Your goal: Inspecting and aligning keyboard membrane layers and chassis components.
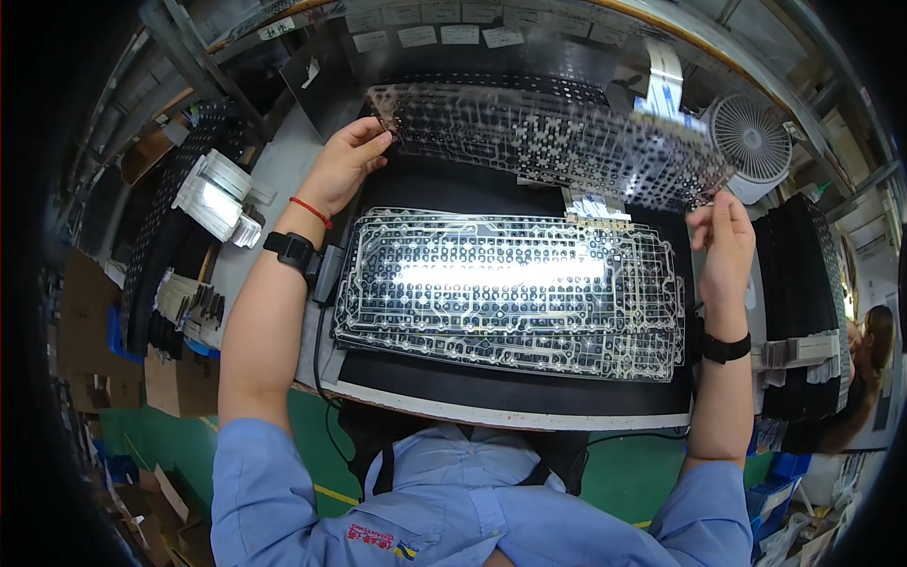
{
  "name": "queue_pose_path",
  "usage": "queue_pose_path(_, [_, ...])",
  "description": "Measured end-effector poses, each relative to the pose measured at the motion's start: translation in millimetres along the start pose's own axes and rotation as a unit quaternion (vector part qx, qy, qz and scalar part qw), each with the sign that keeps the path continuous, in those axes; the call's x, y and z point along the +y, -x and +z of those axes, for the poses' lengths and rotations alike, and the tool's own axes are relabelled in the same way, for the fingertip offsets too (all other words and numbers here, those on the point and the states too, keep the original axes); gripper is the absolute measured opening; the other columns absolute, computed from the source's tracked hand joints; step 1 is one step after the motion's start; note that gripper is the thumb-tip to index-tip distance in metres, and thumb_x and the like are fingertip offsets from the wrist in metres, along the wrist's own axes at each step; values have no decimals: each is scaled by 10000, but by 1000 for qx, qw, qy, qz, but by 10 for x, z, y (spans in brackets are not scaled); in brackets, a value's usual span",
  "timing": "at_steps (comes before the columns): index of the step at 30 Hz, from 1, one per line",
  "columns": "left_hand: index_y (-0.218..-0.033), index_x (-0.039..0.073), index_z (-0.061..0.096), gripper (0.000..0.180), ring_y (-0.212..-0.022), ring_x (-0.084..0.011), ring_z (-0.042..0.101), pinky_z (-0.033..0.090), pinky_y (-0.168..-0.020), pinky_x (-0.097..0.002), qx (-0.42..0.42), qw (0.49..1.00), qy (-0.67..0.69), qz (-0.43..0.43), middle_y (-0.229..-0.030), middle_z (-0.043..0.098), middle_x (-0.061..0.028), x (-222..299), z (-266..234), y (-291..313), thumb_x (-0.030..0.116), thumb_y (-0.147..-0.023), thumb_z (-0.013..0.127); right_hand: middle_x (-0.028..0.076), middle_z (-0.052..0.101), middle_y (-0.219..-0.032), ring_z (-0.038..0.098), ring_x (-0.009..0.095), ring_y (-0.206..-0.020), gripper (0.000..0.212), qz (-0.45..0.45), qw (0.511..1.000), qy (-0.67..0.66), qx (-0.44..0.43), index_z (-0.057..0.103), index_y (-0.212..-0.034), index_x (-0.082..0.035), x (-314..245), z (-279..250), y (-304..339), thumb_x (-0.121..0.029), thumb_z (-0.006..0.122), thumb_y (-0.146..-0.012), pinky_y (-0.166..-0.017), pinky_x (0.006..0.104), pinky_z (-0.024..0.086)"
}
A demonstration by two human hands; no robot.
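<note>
So the thing in play is a clear flexible circuit sheet (557, 142), see-through with a dense printed pattern. It's up in the air over the far half of the worktop (529, 416), on the far side of the stack of similar sheets (510, 293) that lies toward the near edge, on a black mat (453, 189).

Grip check: the left hand (357, 163) is pinched narrow on the sheet's left end, thumb against fingers, and the right hand (724, 236) has the same sort of narrow pinch at the right end, low by the corner.

Handling-wise, I'd guess it weighs next to nothing. Looks like thin plastic film: springy but floppy, so it'd bow in the middle if your hands drift together and could crease if you bend it hard. Surface is glossy, so probably a bit slick, and sheets like that may cling to each other.

I'd hold it just like this, right at the two short ends, light tension, thumbs off the printed lines. Wouldn't lift by the ribbon tail (666, 80) on the far long edge, toward the worktop's far right corner; that joint looks like the fragile bit.
</note>
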State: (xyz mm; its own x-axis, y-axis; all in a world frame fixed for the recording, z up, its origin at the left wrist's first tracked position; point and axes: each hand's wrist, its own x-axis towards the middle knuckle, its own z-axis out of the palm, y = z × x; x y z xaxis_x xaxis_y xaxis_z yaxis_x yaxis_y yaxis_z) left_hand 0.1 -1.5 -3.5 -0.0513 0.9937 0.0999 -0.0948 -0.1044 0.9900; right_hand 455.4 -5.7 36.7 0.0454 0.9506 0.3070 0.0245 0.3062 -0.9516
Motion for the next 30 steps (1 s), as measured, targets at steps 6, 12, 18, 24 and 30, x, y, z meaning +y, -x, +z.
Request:
queue_pose_path(6, [-1140,49,601,214,-884,-58,552,436,-768,-208,-12,1000,5,-13,-1121,610,-2,-7,-52,-21,93,-944,530,-12,616,-772,464,-1,-660,199,-2,999,26,-26,582,-1101,-12,79,-67,-19,-125,573,-937,-591,165,345])
queue_pose_path(12, [-1291,60,503,340,-905,-74,576,452,-805,-233,-13,1000,22,-4,-1088,611,-2,61,10,3,163,-967,493,26,584,-975,537,28,-793,420,-19,998,3,-65,448,-1293,13,49,-12,7,64,513,-881,-675,164,400])
queue_pose_path(18, [-1120,99,564,222,-768,-45,553,423,-696,-200,-63,995,-31,-70,-868,616,50,71,45,26,244,-957,528,47,572,-1001,579,67,-849,474,-7,998,-5,-67,386,-1330,10,32,-3,0,82,497,-874,-770,178,439])
queue_pose_path(24, [-936,128,542,160,-644,-70,540,417,-644,-201,-46,997,0,-53,-639,501,61,-15,-69,-44,278,-974,503,41,580,-989,579,71,-825,454,7,997,1,-75,391,-1331,3,22,-19,-5,11,531,-899,-724,191,462])
queue_pose_path(30, [-1024,85,552,182,-760,-102,578,447,-652,-209,77,995,56,-41,-816,591,-3,26,-103,-49,251,-983,489,34,595,-969,568,82,-837,402,21,997,33,-63,457,-1289,-4,38,-25,-24,-67,572,-909,-722,214,465])
